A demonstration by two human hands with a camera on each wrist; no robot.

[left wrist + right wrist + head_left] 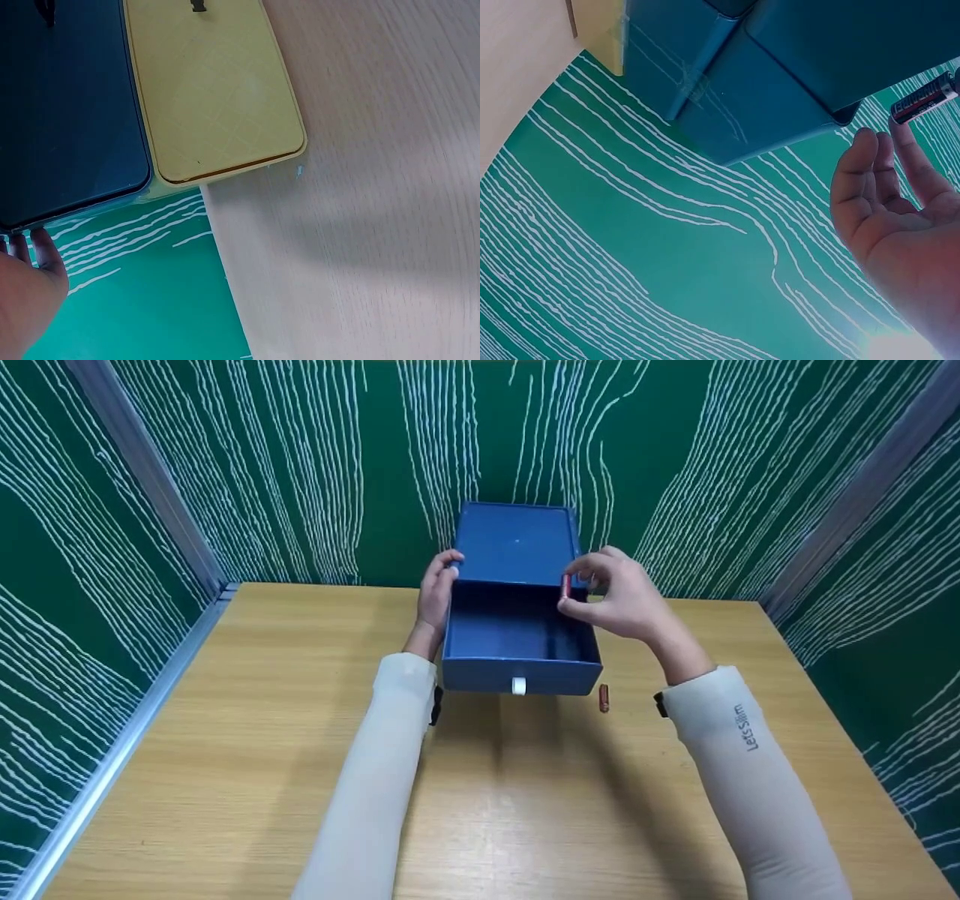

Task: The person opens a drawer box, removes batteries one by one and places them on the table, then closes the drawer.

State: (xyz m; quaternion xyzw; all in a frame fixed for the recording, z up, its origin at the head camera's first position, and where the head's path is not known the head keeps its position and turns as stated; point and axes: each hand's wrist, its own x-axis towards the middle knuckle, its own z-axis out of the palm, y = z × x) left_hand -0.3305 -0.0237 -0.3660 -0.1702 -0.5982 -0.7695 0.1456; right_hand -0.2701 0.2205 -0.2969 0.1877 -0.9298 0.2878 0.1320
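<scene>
Near one drawer (517, 669), two batteries (565, 586) (604, 698)

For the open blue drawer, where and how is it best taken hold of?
Probably by its white knob, pinched from the near side: it sticks out toward the person, about midway along the front of the blue drawer, with nothing covering it.

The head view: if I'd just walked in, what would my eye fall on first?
Probably the blue drawer, pulled open toward the far side of the wooden table. Next, the small red battery pinched in the right hand near the drawer's far right corner, and a second battery off its near right corner. Behind, pale wavy lines run down the green wall.
</scene>
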